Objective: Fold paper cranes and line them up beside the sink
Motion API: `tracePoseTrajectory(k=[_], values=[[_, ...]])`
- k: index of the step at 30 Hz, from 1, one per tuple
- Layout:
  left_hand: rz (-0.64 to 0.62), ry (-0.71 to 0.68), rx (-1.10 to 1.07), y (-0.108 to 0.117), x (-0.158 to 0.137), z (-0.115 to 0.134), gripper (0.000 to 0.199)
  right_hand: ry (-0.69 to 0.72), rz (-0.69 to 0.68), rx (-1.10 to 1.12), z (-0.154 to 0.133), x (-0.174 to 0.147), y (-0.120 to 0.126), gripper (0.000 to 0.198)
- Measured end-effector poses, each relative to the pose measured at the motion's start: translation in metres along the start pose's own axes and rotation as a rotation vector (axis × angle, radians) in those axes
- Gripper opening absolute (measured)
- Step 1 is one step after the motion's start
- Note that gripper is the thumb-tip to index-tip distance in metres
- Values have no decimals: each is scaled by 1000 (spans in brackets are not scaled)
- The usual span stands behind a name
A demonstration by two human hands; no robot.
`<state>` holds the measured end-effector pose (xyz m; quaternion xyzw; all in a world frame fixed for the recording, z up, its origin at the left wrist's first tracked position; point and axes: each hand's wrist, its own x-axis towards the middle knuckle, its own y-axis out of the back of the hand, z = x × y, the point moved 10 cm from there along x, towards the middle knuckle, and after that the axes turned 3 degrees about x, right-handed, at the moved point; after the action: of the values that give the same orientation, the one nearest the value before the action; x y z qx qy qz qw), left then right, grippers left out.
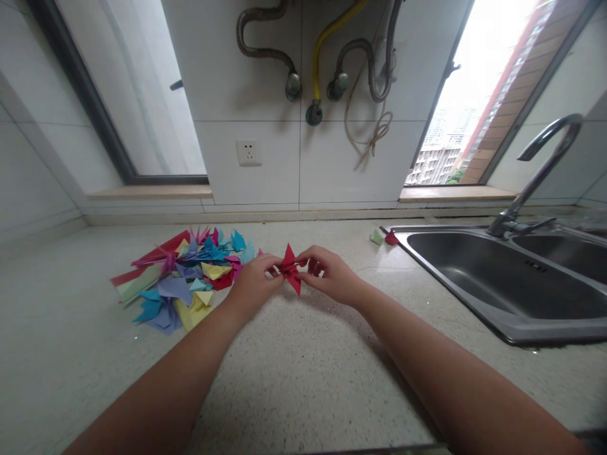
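A small red folded paper figure [290, 270] with pointed tips is held just above the speckled countertop [294, 366]. My left hand [256, 281] pinches its left side and my right hand [328, 273] pinches its right side, fingers closed on the paper. A pile of folded paper pieces [184, 278] in blue, yellow, pink, purple and red lies on the counter directly left of my left hand.
A steel sink [502, 284] with a tap [535, 177] is set into the counter at the right. Two small paper pieces, green [377, 237] and red [391, 238], lie by its far left corner. Hoses [332, 57] and a wall socket [248, 152] are on the tiled wall behind.
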<state>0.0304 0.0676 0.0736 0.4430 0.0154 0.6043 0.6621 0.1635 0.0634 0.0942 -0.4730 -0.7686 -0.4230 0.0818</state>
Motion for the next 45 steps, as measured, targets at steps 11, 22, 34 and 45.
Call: tracePoseTrajectory(k=[11,22,34,45], values=[[35,-13,17,3,0,3,21,25,13,-135,-5,0,2,26],[54,62,-18,5,-2,-1,26,-62,135,-84,4,0,22,16],[-41,88,54,-9,-1,-12,22,-109,136,288,2,0,24,16],[-95,88,5,-15,-3,-15,24,-72,66,369,0,1,21,15]])
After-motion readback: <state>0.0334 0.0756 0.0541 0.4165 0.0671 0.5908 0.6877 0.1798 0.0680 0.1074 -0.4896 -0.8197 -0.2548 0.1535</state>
